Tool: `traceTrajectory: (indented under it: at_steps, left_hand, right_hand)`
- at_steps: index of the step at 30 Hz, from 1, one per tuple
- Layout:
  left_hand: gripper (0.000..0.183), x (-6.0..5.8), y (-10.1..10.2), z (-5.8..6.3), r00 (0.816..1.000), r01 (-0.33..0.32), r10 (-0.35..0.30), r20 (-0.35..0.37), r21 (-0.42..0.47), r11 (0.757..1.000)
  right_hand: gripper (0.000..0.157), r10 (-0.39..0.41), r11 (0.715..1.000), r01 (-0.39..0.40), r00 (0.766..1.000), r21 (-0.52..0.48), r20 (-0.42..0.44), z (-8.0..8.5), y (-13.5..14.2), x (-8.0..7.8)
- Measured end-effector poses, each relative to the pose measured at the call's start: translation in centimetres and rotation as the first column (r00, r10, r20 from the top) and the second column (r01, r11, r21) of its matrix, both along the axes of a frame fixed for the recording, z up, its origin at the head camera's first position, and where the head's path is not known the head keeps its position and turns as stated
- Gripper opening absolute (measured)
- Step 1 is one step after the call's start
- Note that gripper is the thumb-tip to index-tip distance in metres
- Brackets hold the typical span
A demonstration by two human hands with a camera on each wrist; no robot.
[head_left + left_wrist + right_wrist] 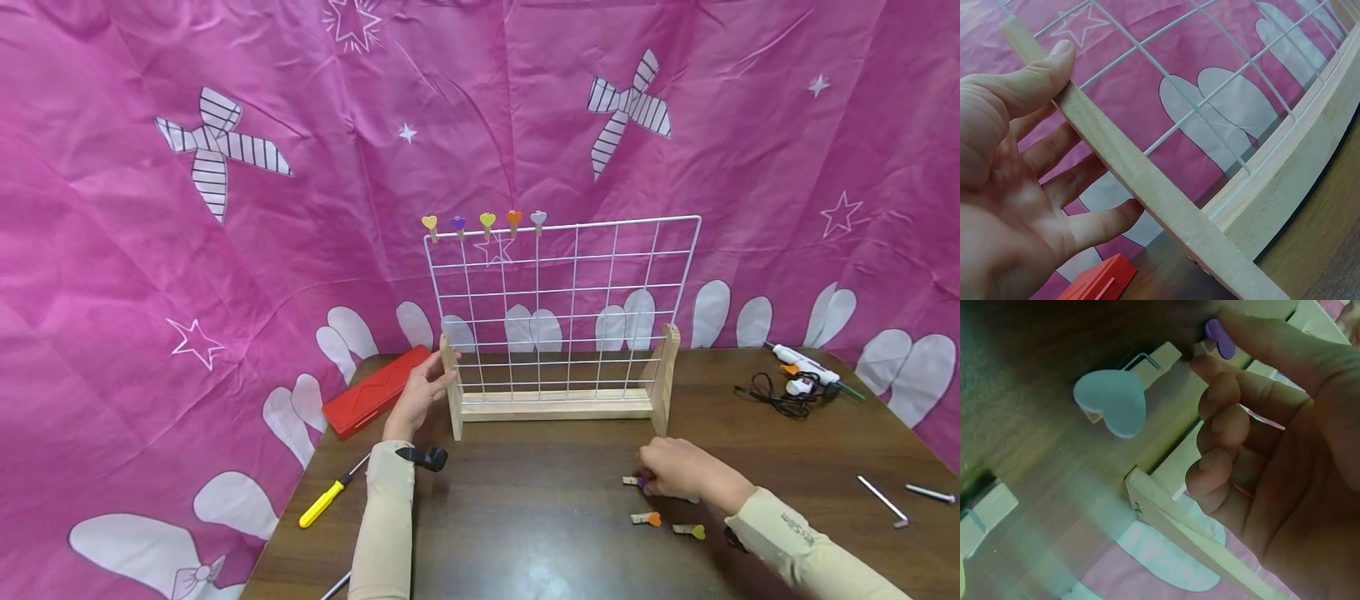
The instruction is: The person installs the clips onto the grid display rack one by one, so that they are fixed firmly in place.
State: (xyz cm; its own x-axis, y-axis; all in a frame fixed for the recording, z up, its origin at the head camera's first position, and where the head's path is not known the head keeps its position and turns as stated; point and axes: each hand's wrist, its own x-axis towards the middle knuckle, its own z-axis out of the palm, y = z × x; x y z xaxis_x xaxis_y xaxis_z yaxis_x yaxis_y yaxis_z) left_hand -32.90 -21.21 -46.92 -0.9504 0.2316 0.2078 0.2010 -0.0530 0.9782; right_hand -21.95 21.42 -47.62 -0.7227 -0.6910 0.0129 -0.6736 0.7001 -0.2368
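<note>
My left hand [425, 393] holds the left wooden post [1129, 169] of a white wire grid stand [555, 407], thumb on one side and fingers on the other. My right hand [686, 468] is low over the table, thumb and index finger pinching a clothespin with a purple heart [1220, 339]. Close by lies a clothespin with a pale grey heart [1113, 403], mostly hidden by the hand in the head view. Nearer the front edge are an orange-heart clothespin [647, 519] and a yellow-green-heart one [690, 531]. Several heart clothespins [487, 222] line the grid's top left.
Behind my left hand is a red case [375, 392], with a yellow-handled screwdriver [324, 502] in front of it. At the right are a glue gun [802, 364] with a black cord [780, 402] and two metal rods [883, 502]. A pink curtain [480, 125] hangs behind the table.
</note>
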Motion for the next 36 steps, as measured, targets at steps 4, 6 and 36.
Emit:
traceTrajectory:
  at_steps: [4,6,36]
  left_hand:
    - [0.045,0.0,0.0,0.1,1.000,0.013,-0.013,0.009,0.011,1.000]
    - [0.046,0.0,0.0,0.2,1.000,0.021,-0.022,0.016,0.015,1.000]
    - [0.046,1.6,0.4,1.9,0.999,0.044,-0.044,-0.003,0.015,0.999]
  right_hand:
    - [0.024,0.005,1.000,-0.005,0.999,0.009,-0.047,-0.1,-0.2,0.1]
    - [0.024,0.003,1.000,-0.002,0.997,0.019,-0.073,-0.1,-0.3,0.2]
    - [0.019,0.055,0.972,-0.092,0.984,-0.217,-0.167,8.2,-1.4,-0.9]
